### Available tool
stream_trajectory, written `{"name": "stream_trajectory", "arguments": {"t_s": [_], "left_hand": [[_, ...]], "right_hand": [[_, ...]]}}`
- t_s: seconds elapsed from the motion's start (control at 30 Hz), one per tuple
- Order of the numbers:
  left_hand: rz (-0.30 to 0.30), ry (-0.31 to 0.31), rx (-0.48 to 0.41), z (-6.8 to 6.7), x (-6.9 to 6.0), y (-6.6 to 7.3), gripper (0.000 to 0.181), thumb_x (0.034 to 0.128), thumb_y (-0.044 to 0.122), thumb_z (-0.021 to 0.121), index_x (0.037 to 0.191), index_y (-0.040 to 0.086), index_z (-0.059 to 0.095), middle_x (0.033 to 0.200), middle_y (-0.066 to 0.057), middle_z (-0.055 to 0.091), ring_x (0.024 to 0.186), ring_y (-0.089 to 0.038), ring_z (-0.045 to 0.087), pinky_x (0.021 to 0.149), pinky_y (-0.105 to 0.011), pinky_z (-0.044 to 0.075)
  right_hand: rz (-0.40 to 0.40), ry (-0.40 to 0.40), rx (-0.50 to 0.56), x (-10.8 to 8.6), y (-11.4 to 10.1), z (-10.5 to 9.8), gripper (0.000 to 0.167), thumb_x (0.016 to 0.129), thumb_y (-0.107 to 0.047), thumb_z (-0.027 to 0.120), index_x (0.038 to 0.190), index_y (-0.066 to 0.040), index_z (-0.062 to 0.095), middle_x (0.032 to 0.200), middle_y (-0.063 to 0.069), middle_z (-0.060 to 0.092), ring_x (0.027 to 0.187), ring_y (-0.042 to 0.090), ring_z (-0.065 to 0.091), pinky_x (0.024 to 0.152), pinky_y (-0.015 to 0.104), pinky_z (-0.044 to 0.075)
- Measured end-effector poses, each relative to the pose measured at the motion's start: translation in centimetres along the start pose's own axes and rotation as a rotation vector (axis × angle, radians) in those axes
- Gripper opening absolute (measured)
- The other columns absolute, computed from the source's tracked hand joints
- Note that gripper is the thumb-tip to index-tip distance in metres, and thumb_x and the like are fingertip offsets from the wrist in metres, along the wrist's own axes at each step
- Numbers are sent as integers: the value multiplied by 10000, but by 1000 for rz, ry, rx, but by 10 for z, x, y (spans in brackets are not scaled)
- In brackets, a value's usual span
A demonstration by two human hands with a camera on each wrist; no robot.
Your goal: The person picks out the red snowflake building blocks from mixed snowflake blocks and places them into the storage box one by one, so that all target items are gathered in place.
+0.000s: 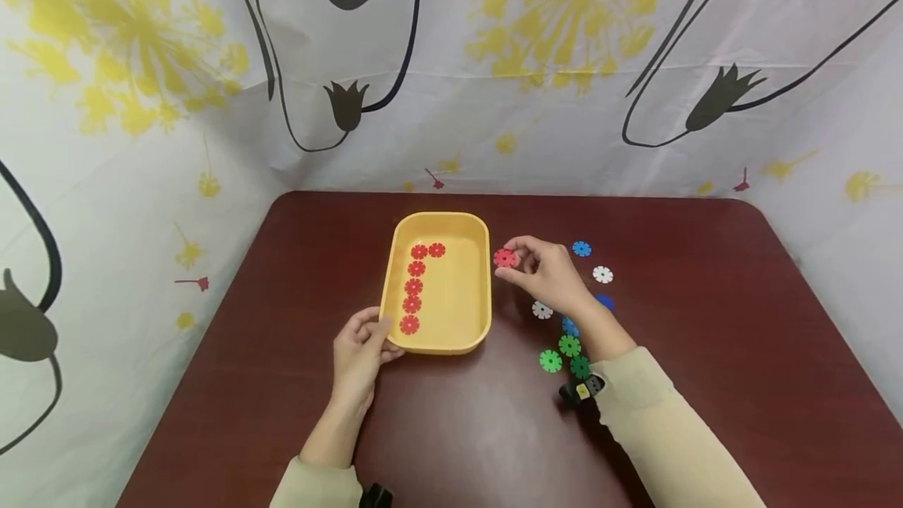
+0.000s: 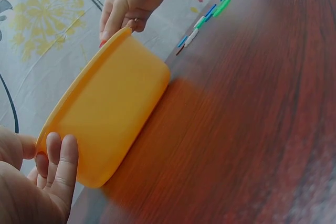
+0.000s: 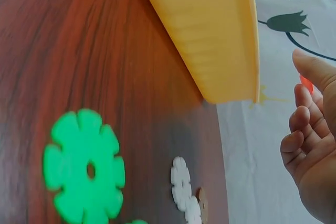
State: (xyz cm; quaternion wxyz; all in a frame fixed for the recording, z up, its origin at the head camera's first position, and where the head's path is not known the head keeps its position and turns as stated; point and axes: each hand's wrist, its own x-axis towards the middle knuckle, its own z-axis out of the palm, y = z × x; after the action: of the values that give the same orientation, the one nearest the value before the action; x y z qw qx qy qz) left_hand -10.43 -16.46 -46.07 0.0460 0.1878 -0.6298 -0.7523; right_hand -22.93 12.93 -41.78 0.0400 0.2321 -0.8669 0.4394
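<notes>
A yellow tray [image 1: 462,281] with rounded corners stands on the table, left of centre. Several red notched discs [image 1: 413,287] lie in it, in a column along its left side with one more beside the top. My left hand [image 1: 358,355] grips the rim at the near left corner; in the left wrist view its fingers [image 2: 64,169] lie against the outer wall. Just beyond the tray's right side, my right hand [image 1: 553,277] pinches another red notched disc [image 1: 505,258] between thumb and fingers. That disc is mostly hidden in the right wrist view.
On the dark red-brown table [image 1: 296,281], loose notched discs lie around the right forearm: blue [image 1: 582,248], white [image 1: 603,274] and green [image 1: 550,361], some partly covered by the arm. A brown disc [image 3: 203,203] shows in the right wrist view. Patterned cloth [image 1: 437,38] hangs behind the table.
</notes>
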Motion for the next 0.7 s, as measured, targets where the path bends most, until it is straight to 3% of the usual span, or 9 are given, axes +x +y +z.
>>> {"name": "stream_trajectory", "arguments": {"t_s": [0.7], "left_hand": [[-3,6,-21,1,0,1,303,994,98,663,1257,-11,563,849,-143,637,599,-143,655,638,-325,645]], "right_hand": [[-54,-32,71,40,-18,43,339,869,-166,829,1122,8,685,817,63,604,683,185,567,567,243,492]]}}
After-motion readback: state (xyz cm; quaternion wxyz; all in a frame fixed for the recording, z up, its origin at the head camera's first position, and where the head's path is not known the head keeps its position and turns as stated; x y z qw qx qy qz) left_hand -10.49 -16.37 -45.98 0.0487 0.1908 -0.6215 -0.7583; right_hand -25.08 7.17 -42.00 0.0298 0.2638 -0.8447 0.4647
